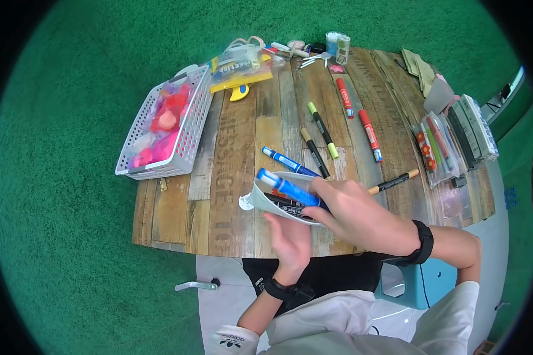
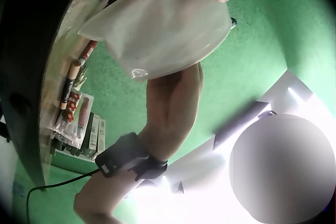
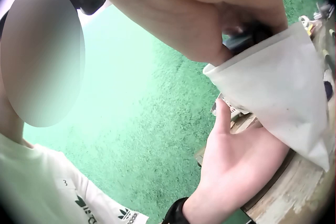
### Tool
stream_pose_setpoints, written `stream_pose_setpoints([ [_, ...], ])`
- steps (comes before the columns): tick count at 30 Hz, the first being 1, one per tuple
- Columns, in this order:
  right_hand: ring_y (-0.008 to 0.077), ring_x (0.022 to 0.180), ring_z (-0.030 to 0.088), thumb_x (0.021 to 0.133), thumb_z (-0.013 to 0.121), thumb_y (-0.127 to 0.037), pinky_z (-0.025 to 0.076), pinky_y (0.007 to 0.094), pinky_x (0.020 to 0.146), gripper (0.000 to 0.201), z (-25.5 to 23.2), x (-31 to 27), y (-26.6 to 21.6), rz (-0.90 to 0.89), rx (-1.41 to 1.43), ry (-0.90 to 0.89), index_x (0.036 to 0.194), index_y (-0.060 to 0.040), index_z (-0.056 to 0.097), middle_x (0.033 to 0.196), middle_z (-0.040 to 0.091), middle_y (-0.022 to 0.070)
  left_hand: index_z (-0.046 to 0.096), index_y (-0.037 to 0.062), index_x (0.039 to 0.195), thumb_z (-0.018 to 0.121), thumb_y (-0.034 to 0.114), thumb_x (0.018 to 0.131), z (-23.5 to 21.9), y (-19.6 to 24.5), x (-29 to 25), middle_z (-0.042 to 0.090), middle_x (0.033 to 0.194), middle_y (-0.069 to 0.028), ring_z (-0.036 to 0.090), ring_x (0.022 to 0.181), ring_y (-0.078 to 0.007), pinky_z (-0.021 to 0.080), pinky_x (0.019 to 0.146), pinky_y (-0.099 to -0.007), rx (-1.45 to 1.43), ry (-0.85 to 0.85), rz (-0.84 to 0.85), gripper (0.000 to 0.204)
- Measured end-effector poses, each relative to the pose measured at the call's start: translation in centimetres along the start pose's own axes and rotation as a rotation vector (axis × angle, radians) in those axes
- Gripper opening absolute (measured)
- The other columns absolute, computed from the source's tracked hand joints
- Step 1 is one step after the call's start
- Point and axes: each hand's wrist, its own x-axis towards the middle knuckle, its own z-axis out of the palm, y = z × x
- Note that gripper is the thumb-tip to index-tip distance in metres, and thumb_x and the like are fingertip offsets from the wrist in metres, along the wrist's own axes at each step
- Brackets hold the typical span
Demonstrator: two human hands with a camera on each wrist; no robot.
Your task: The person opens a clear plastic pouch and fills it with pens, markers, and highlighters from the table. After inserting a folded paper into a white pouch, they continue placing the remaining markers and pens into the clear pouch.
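A white pouch (image 1: pixel 262 203) is tilted over the table's near edge, its mouth spread wide. Black markers (image 1: pixel 291 208) with white lettering lie inside it. My left hand (image 1: pixel 293 241) supports the pouch from beneath, palm up and thumb straight; its other fingers are hidden behind the pouch in the right wrist view. With my right hand (image 1: pixel 361 216) I grip a blue marker (image 1: pixel 290 189) slantwise across the pouch's mouth. Just beyond lie another blue marker (image 1: pixel 287 161), a tan-capped black marker (image 1: pixel 315 154) and a black marker with yellow-green ends (image 1: pixel 323 130).
Two red markers (image 1: pixel 370 136) and a tan-ended marker (image 1: pixel 394 181) lie to the right. A white basket (image 1: pixel 186 148) of pink and red items stands left. Behind are a yellow packet (image 1: pixel 243 80) and cotton swabs (image 1: pixel 311 60). Clear pen bags (image 1: pixel 435 151) and boxes (image 1: pixel 478 127) stand far right.
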Motion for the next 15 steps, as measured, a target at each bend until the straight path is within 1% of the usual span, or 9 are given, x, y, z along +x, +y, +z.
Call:
stream_pose_setpoints([
  [2,0.0403,0.069,0.063,0.082,0.066,-0.013,0.050,0.0459,0.057,0.020,0.1,-0.1,0.1,0.002,-0.046,-0.026,0.087,0.0030,0.055,0.076,0.062,0.0219,0.036,0.0099,0.138,0.039,0.052,0.097,0.1,0.1,-0.1,0.047,0.134,-0.0083,0.044,0.125,-0.0231,0.031,0.107,-0.0419,0.037,-0.006,-0.003,0.059],
  [3,0.0390,0.067,0.063,0.083,0.066,-0.014,0.050,0.0451,0.056,0.020,0.2,-0.2,0.2,-0.035,-0.125,-0.025,0.087,0.0022,0.055,0.076,0.062,0.0206,0.036,0.0099,0.138,0.039,0.052,0.097,-0.1,0.1,0.0,0.047,0.134,-0.0083,0.044,0.125,-0.0231,0.031,0.107,-0.0419,0.036,-0.005,-0.003,0.059],
  [4,0.0377,0.066,0.063,0.084,0.065,-0.015,0.050,0.0442,0.056,0.020,0.3,-0.3,0.3,-0.071,-0.203,-0.025,0.087,0.0014,0.056,0.075,0.062,0.0193,0.037,0.0102,0.137,0.039,0.052,0.097,-0.4,0.2,0.0,0.047,0.133,-0.0076,0.044,0.124,-0.0227,0.032,0.107,-0.0414,0.042,-0.049,-0.026,0.058],
  [5,0.0377,0.066,0.063,0.084,0.065,-0.015,0.050,0.0442,0.056,0.020,0.3,-0.3,0.3,-0.070,-0.203,-0.026,0.087,0.0014,0.056,0.075,0.062,0.0193,0.038,0.0104,0.137,0.040,0.051,0.098,-0.6,0.2,0.1,0.047,0.133,-0.0069,0.044,0.124,-0.0223,0.032,0.107,-0.0408,0.048,-0.093,-0.049,0.056],
  [8,0.0354,0.064,0.063,0.084,0.065,-0.015,0.050,0.0422,0.055,0.017,0.1,-0.1,0.0,-0.108,-0.236,-0.002,0.084,-0.0001,0.056,0.072,0.060,0.0161,0.040,0.0112,0.135,0.041,0.049,0.098,-0.8,0.2,0.1,0.049,0.130,-0.0049,0.045,0.122,-0.0210,0.032,0.107,-0.0406,0.011,-0.096,-0.033,0.053],
  [10,0.0349,0.065,0.062,0.083,0.065,-0.014,0.049,0.0420,0.054,0.017,-0.4,0.3,-0.5,-0.171,-0.212,0.120,0.081,-0.0003,0.056,0.070,0.057,0.0151,0.038,0.0115,0.136,0.042,0.048,0.098,-1.1,0.1,0.3,0.047,0.133,-0.0054,0.044,0.124,-0.0214,0.030,0.108,-0.0414,-0.013,-0.091,-0.037,0.053],
  [12,0.0351,0.065,0.061,0.083,0.065,-0.014,0.048,0.0427,0.054,0.017,-2.5,0.7,-1.2,-0.171,-0.250,0.141,0.080,-0.0001,0.055,0.069,0.056,0.0153,0.037,0.0118,0.138,0.042,0.047,0.098,-1.1,0.1,0.3,0.045,0.135,-0.0059,0.042,0.126,-0.0219,0.027,0.109,-0.0422,-0.046,-0.081,-0.047,0.054],
  [14,0.0380,0.066,0.059,0.082,0.065,-0.012,0.045,0.0458,0.055,0.017,-4.3,1.0,-0.4,-0.148,-0.269,0.184,0.078,0.0009,0.055,0.070,0.055,0.0177,0.042,0.0121,0.136,0.045,0.046,0.097,-1.2,0.3,0.2,0.050,0.131,-0.0066,0.046,0.122,-0.0225,0.030,0.108,-0.0425,-0.038,-0.027,-0.049,0.052],
  [15,0.0380,0.066,0.059,0.082,0.065,-0.012,0.045,0.0458,0.055,0.017,-5.3,1.0,0.3,-0.133,-0.284,0.177,0.078,0.0009,0.055,0.070,0.055,0.0177,0.042,0.0121,0.136,0.045,0.046,0.097,-1.3,0.5,0.3,0.050,0.131,-0.0066,0.046,0.122,-0.0225,0.030,0.108,-0.0425,-0.054,-0.025,-0.066,0.052],
])
